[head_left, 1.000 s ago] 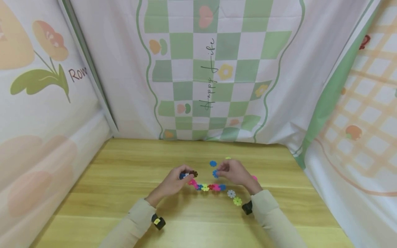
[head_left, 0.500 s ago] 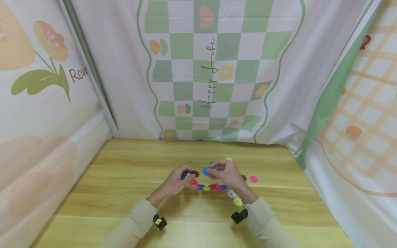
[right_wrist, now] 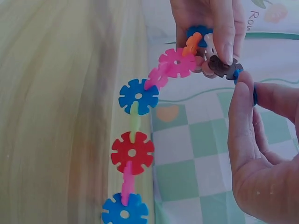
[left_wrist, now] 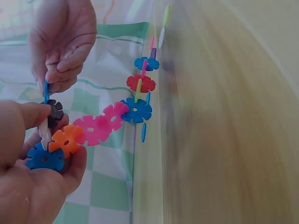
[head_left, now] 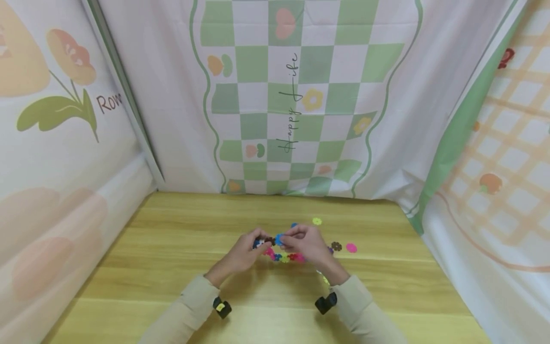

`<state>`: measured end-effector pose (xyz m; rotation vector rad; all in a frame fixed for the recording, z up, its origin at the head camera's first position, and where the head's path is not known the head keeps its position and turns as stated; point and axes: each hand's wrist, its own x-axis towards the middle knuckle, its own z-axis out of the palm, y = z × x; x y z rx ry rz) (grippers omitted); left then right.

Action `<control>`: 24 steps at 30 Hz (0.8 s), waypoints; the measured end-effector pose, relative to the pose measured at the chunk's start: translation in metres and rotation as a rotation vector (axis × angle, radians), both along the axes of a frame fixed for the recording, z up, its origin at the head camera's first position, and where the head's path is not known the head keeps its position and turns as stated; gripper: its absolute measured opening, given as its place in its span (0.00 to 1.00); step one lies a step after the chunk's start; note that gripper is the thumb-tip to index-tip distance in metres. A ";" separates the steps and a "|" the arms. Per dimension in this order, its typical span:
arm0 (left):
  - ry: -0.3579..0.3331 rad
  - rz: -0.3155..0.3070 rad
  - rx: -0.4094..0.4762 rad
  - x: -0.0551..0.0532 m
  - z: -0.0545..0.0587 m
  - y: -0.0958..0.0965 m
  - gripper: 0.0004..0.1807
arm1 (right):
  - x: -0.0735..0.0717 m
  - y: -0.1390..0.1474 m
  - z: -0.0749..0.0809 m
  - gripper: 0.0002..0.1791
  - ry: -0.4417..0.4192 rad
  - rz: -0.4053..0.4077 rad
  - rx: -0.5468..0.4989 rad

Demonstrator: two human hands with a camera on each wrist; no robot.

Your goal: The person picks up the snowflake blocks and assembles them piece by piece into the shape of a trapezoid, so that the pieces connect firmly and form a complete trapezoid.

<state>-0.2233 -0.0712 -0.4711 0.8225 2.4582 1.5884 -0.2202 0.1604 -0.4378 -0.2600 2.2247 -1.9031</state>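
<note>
My left hand [head_left: 242,251] pinches a brown notched plastic disc [right_wrist: 225,68] at the end of a chain of interlocking discs. An orange disc [left_wrist: 65,141], a white one [left_wrist: 45,133] and a blue one [left_wrist: 45,158] sit among its fingers. From there the chain runs through pink discs [right_wrist: 178,62], a blue disc [right_wrist: 138,96] and a red disc [right_wrist: 132,153] down towards the table. Between thumb and fingertips, my right hand [head_left: 307,244] holds a single blue disc [head_left: 279,239], its edge meeting the brown disc's edge. Fingers hide whether their slots are engaged.
On the wooden table [head_left: 172,272] lie a loose yellow-green disc [head_left: 317,221], a brown disc [head_left: 336,246] and a pink disc [head_left: 351,248]. Another blue disc [head_left: 294,225] is partly behind the right hand. A printed curtain [head_left: 288,119] stands along the back edge.
My right hand has moved left with the blue disc, bringing it up against the brown disc. The left hand has stayed nearly in place with the chain.
</note>
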 end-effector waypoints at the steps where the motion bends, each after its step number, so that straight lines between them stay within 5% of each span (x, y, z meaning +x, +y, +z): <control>1: 0.003 -0.002 -0.003 0.000 -0.001 0.000 0.10 | 0.000 -0.001 0.000 0.14 -0.004 -0.005 -0.003; 14: 0.064 -0.035 -0.036 -0.003 -0.001 -0.001 0.15 | -0.005 -0.003 0.003 0.11 -0.060 0.024 -0.017; 19: 0.070 0.023 -0.069 -0.001 0.002 -0.001 0.23 | -0.012 0.002 0.003 0.11 -0.081 0.046 0.006; 24: 0.150 0.039 -0.065 -0.001 0.005 0.005 0.25 | -0.014 0.004 0.003 0.14 -0.076 0.067 0.013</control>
